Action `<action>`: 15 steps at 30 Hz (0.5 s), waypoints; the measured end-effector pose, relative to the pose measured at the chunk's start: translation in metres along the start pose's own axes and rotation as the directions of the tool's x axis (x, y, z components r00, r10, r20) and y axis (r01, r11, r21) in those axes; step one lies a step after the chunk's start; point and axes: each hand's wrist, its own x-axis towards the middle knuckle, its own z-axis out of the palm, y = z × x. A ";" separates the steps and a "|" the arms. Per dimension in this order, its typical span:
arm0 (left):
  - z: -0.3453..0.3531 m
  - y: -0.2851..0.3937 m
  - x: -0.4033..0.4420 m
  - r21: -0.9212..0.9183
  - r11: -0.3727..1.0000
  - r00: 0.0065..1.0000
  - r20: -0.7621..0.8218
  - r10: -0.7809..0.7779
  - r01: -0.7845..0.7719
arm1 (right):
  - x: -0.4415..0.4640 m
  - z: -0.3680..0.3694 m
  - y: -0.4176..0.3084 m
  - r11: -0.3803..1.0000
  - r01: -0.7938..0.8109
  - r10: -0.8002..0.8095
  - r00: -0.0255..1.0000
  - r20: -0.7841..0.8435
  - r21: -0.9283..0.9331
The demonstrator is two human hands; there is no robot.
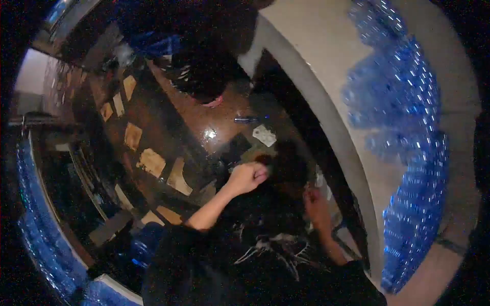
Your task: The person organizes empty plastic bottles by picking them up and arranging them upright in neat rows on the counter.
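Note:
In the middle of the head view is my left hand (250, 176), held out over the dark area before my body. Its fingers are curled closed, and whatever they may hold is too dark to make out. Lower and to the right, my right hand (312, 198) is in shadow with its fingers drawn together; anything in them is hidden. A pale, clear-looking item (320, 177) lies just beyond the right hand. Past the left hand, a whitish patterned piece (264, 135) rests on the brown surface, with a thin dark blue, pen-like item (246, 120) behind it.
Several flat tan pieces (152, 162) lie scattered at the left. Shiny blue stacked items (403, 102) line a pale curved ledge (337, 76) on the right. More blue shiny items (38, 224) are at the far left. A dark-clothed person (199, 56) is ahead.

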 end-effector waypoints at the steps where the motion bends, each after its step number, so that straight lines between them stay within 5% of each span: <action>1: -0.007 -0.024 -0.018 -0.022 0.997 0.994 -0.076 -0.077 0.075 | 0.014 0.023 0.011 0.991 0.133 -0.133 0.991 0.009 0.005; 3: -0.022 -0.070 -0.054 -0.111 0.953 0.932 -0.206 -0.300 0.282 | 0.064 0.101 0.064 0.924 0.380 -0.381 0.924 0.037 0.039; 5: -0.037 -0.123 -0.104 -0.154 0.885 0.815 -0.346 -0.464 0.439 | 0.102 0.143 0.036 0.963 0.268 -0.256 0.925 0.282 -0.006; 6: -0.050 -0.120 -0.123 -0.221 0.779 0.665 -0.419 -0.619 0.586 | 0.125 0.166 0.024 0.971 0.235 -0.201 0.909 0.364 -0.050; 7: -0.039 -0.160 -0.160 -0.372 0.728 0.576 -0.447 -0.684 0.576 | 0.153 0.191 0.012 0.971 0.224 -0.170 0.894 0.414 -0.085; 8: -0.044 -0.162 -0.181 -0.481 0.557 0.379 -0.421 -0.824 0.677 | 0.183 0.219 0.006 0.964 0.244 -0.180 0.889 0.420 -0.103; 9: -0.031 -0.190 -0.213 -0.565 0.645 0.377 -0.527 -0.762 0.514 | 0.218 0.248 -0.003 0.955 0.271 -0.200 0.887 0.417 -0.119; 10: -0.027 -0.206 -0.244 -0.656 0.469 0.241 -0.411 -0.879 0.592 | 0.251 0.276 -0.013 0.948 0.292 -0.218 0.886 0.409 -0.129; 12: 0.014 -0.258 -0.326 -0.452 0.494 0.222 -0.530 -0.819 0.743 | 0.317 0.328 -0.037 0.936 0.320 -0.251 0.898 0.362 -0.146; 13: 0.015 -0.245 -0.317 -0.600 0.346 0.072 -0.432 -0.899 0.721 | 0.350 0.351 -0.047 0.930 0.333 -0.269 0.904 0.332 -0.154; 15: 0.058 -0.271 -0.381 -0.368 0.203 0.062 -0.362 -0.930 0.907 | 0.403 0.394 -0.063 0.922 0.352 -0.296 0.911 0.287 -0.164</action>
